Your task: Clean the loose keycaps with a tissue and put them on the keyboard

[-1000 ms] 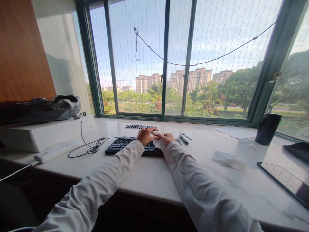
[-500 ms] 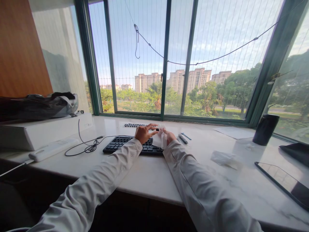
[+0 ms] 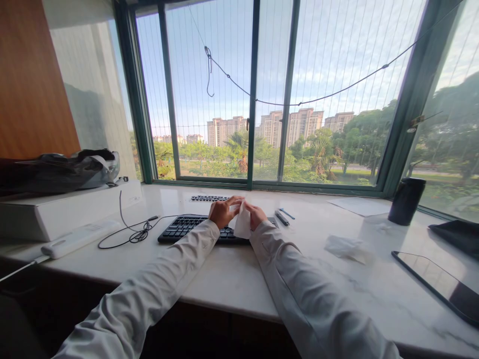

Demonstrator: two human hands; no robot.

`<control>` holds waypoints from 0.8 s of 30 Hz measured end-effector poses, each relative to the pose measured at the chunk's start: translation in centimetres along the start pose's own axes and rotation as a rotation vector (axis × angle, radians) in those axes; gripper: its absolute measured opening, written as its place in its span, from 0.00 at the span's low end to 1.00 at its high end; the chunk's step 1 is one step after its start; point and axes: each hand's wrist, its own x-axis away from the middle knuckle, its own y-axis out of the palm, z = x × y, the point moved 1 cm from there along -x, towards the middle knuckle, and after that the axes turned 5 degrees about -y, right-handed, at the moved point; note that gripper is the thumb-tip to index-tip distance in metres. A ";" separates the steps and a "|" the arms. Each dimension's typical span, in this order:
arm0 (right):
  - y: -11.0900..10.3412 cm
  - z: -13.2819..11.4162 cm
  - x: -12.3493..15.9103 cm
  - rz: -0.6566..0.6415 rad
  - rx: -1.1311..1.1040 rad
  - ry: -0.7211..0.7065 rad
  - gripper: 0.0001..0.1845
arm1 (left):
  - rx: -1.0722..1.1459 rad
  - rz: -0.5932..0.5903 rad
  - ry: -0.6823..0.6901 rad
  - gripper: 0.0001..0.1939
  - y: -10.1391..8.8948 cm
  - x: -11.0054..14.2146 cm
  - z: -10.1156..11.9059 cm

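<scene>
A black keyboard [image 3: 187, 227] lies on the white marble sill [image 3: 232, 274] in front of the window. Just above its right half, my left hand [image 3: 221, 213] and my right hand [image 3: 256, 214] are raised and closed on a white tissue [image 3: 243, 223] that hangs between them. Both arms are in white sleeves. A cable [image 3: 129, 232] runs left from the keyboard.
Pens [image 3: 282, 217] lie right of the keyboard, with a crumpled tissue [image 3: 346, 248] further right. A dark cup [image 3: 406, 201], a sheet of paper [image 3: 355, 204] and a tablet [image 3: 437, 284] are at the right. A white box [image 3: 71, 209] with a dark bag [image 3: 60, 169] stands left.
My hands have lifted the white tissue off the keyboard; it now hangs vertically between them. The view has shifted slightly.
</scene>
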 end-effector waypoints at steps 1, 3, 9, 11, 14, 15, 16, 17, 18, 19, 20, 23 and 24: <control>0.1 -0.1 0.2 -0.011 -0.025 0.011 0.26 | -0.008 0.000 0.000 0.17 0.0 0.0 0.1; 0.3 -0.4 0.6 -0.026 -0.061 0.014 0.26 | -0.016 0.001 0.000 0.17 -0.1 0.0 0.2; 0.4 -1.2 0.9 0.041 -0.149 0.092 0.23 | 0.006 0.006 0.021 0.17 -0.5 0.1 0.9; 0.5 -1.3 1.0 0.054 -0.171 0.113 0.22 | 0.009 0.004 0.028 0.17 -0.6 0.1 1.1; 0.6 -1.6 1.2 0.077 -0.165 0.114 0.22 | -0.010 0.002 0.006 0.17 -0.7 0.1 1.3; 0.6 -1.7 1.4 0.082 -0.155 0.116 0.22 | -0.014 0.003 -0.004 0.17 -0.7 0.2 1.3; 0.7 -1.7 1.5 0.083 -0.146 0.118 0.22 | -0.015 0.004 -0.010 0.17 -0.8 0.2 1.3; 0.7 -1.8 1.6 0.083 -0.140 0.117 0.22 | -0.013 0.006 -0.013 0.16 -0.8 0.2 1.3; 0.7 -1.8 1.6 0.083 -0.134 0.114 0.23 | -0.009 0.007 -0.013 0.16 -0.8 0.2 1.3; 0.6 -1.7 1.6 0.085 -0.130 0.110 0.24 | -0.002 0.006 -0.010 0.16 -0.9 0.2 1.3; 0.6 -1.7 1.6 0.089 -0.126 0.103 0.26 | 0.006 0.004 -0.007 0.16 -0.9 0.2 1.3; 0.5 -1.5 1.5 0.102 -0.102 0.076 0.29 | 0.013 -0.002 -0.005 0.16 -0.9 0.2 1.3; 0.4 -1.5 1.4 0.109 -0.088 0.068 0.29 | 0.011 -0.002 -0.005 0.16 -0.9 0.2 1.2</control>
